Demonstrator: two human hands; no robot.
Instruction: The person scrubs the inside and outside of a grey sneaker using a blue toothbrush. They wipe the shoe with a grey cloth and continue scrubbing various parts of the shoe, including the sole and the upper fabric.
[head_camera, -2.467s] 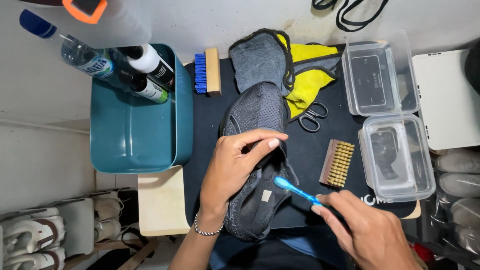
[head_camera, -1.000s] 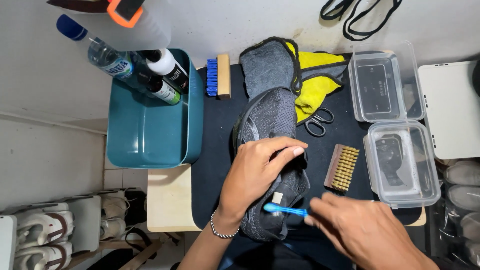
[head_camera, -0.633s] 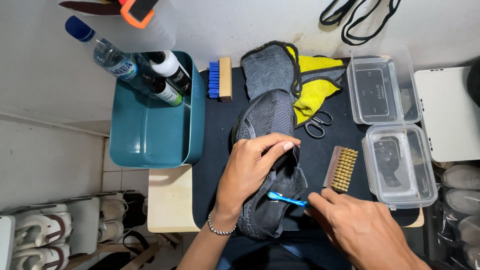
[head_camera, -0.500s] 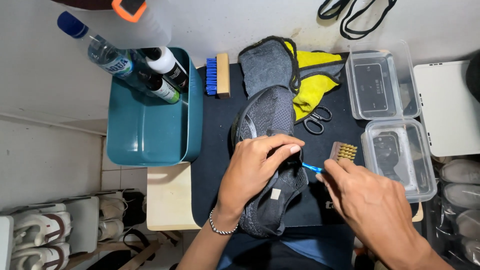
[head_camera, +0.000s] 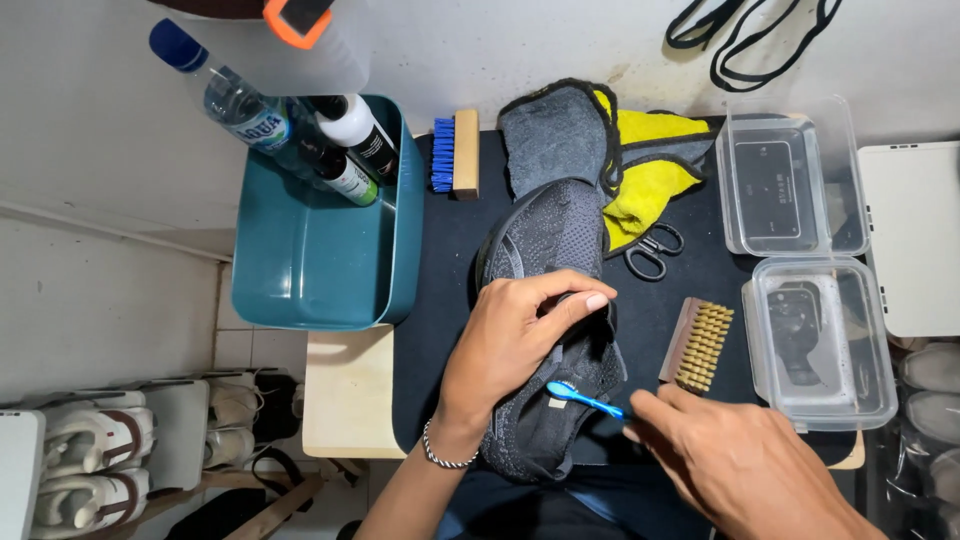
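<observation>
Dark knit shoe lies mid-mat, toe far, heel near. Left hand clamps over its opening, fingers curled. Right hand, near-right, pinches a blue toothbrush, head touching the shoe's heel area. Wood brush just right; scissors, yellow cloth farther. 2 clear boxes at right, teal tub w/ bottles at left.

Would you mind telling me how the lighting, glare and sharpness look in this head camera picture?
Head view: even, soft light with only faint shadows under the left hand; the dark shoe and the blue toothbrush in the right hand are sharp; mild glare on the clear plastic boxes; the orange-capped bottle at the top edge is blurred and cut off; straight edges bow slightly near the corners.
</observation>
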